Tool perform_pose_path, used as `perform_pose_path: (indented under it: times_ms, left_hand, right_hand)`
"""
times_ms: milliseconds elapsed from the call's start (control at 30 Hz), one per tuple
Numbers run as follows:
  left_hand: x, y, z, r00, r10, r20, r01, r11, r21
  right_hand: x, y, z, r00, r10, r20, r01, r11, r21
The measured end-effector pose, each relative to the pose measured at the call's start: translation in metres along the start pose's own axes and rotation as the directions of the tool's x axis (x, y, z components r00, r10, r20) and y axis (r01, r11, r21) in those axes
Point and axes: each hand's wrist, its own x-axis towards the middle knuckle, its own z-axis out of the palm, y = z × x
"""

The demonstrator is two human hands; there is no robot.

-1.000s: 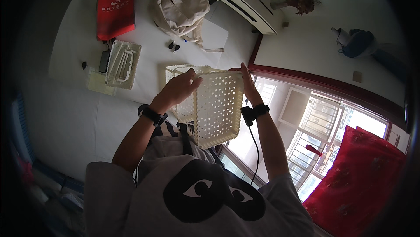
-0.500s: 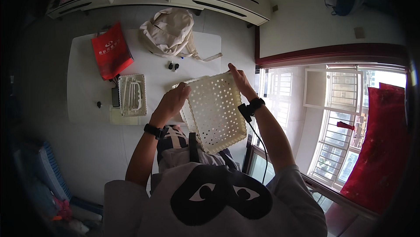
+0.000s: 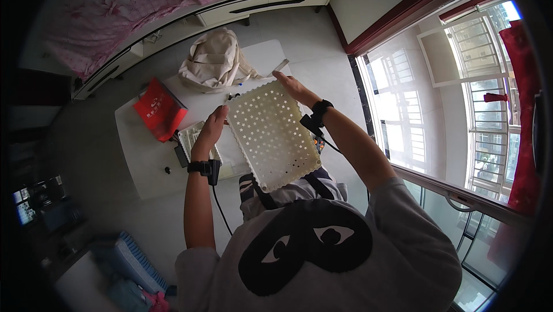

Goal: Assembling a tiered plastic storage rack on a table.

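Both hands hold a cream plastic basket (image 3: 273,133) with star-shaped cut-outs up above the white worktop (image 3: 144,156), its perforated underside turned toward the camera. The left hand (image 3: 212,129) grips the basket's left rim, fingers closed around the edge. The right hand (image 3: 294,88) clasps the far right corner, fingers wrapped over the rim. Each wrist carries a black band with a cable running from it. On the worktop, just beside the left hand, lies a second pale basket (image 3: 193,139). Further left sits a red bag (image 3: 158,109), and at the far end a beige cloth bag (image 3: 214,61) lies slumped. A pink bedspread (image 3: 109,12) covers the bed beyond the worktop.
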Motion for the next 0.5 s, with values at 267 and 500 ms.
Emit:
perform_pose_path:
  times_ms: [267, 500]
  left_hand:
    - [-0.008, 0.009, 0.020, 0.980, -0.188, -0.062, 0.195, 0.968, 0.156]
    - [-0.002, 0.020, 0.031, 0.966, -0.219, -0.139, 0.222, 0.975, 0.006]
  right_hand:
    - [-0.008, 0.018, -0.016, 0.961, 0.067, 0.270, -0.007, 0.976, -0.218]
    - [-0.015, 0.007, -0.045, 0.886, 0.298, 0.355, -0.376, 0.909, 0.177]
